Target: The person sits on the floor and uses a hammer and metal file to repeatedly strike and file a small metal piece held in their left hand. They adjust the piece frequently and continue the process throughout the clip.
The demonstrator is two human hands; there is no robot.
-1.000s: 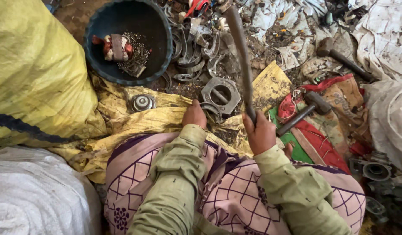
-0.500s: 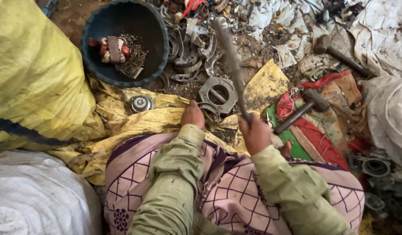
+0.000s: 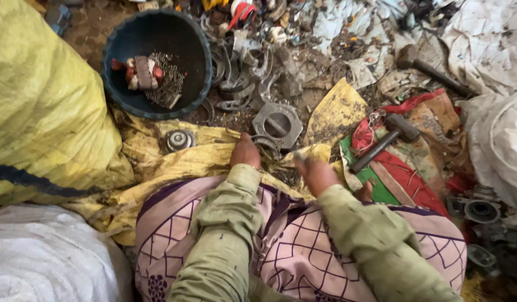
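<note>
Scrap-strewn ground [image 3: 325, 78], hands [image 3: 244, 152] on crumpled sacking [image 3: 202, 154]

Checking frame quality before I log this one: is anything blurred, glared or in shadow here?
Head view: flat, even daylight, no hard shadows or glare. The right hand is smeared by motion blur, so its grip cannot be read; the left hand and dark bucket are sharp. The bucket's inside is dim.

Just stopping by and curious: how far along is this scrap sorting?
Done: a few pieces lie in the dark tub. In hand: the left hand presses on metal rings on the yellow sack; the right hand is blurred beside it. Left: a big heap of metal parts beyond.
</note>
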